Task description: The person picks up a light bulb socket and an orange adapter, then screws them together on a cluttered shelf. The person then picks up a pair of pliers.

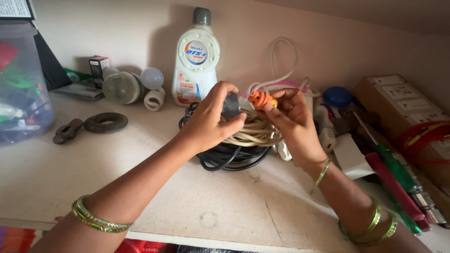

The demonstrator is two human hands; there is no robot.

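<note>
Above the cable coils [243,140] on the surface [187,206], the left hand [211,122] grips a grey fitting [231,106] and the right hand [290,119] pinches an orange plug [260,100], both probably light, rigid plastic best held by their bodies.

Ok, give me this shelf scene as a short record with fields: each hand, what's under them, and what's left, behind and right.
left hand: grips a small grey part
right hand: pinches an orange plug
under hands: beige cord coil on a black cable coil
surface: pale shelf
behind: white bottle, bulbs
left: metal ring, clear bin
right: screwdrivers, switch box
</note>
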